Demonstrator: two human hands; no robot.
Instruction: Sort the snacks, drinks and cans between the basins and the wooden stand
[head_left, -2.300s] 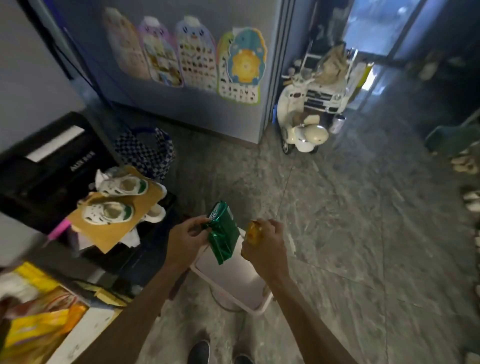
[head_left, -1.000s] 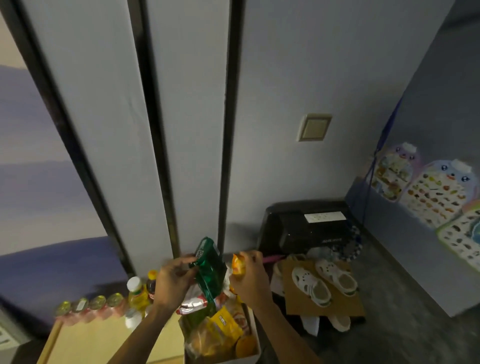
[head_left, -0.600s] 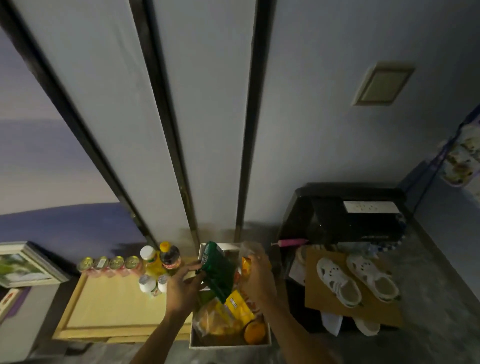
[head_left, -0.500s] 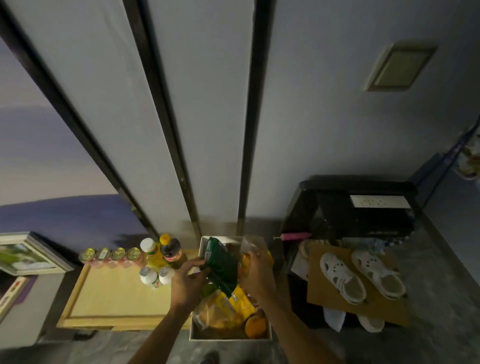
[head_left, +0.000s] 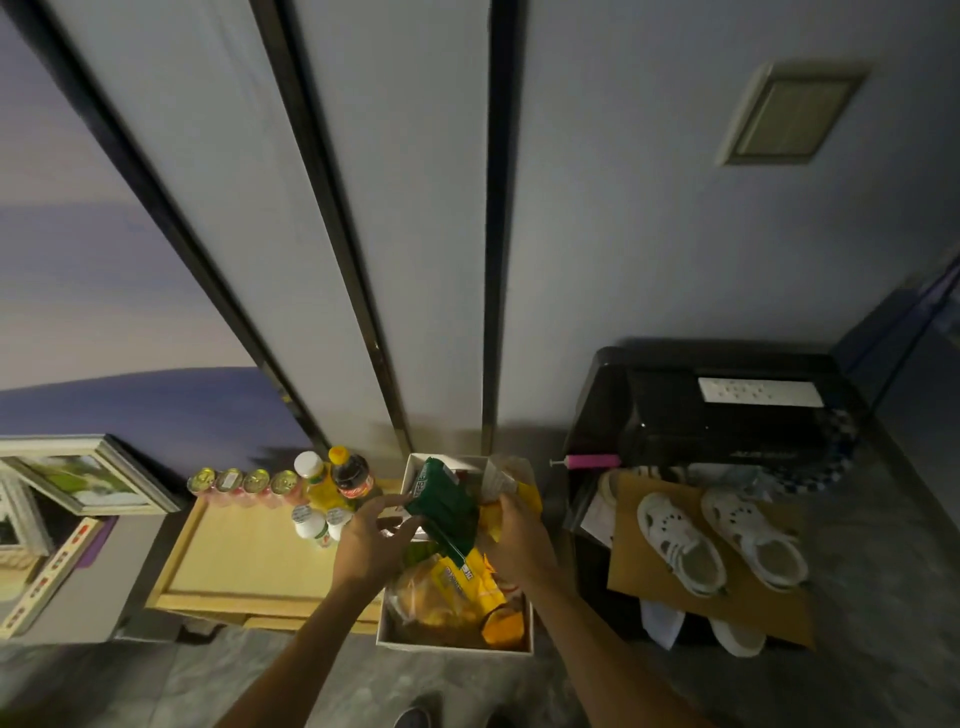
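Both hands over the full basin, green snack pkt going in.

Left hand (head_left: 371, 540) is pinching the green snack packet (head_left: 443, 512) at its upper left edge, fingers closed on it; right hand (head_left: 519, 530) is curled round a small yellow/orange pkt (head_left: 511, 486), mostly hidden, so can't tell exactly what it is. Hands are close together, packet hanging tilted btwn them, just above the white basin (head_left: 457, 644) already piled w/ yellow snack bags (head_left: 457, 587). Wooden stand (head_left: 234, 561) beside it on the left is carrying cans (head_left: 244, 480) and bottles (head_left: 337, 478) along its back edge. Green pkt looks light, soft, crinkly, prob. slippery foil and crushable — best held by the sealed edge, not squeezed mid-body; a loose drop onto the heap might slide off.
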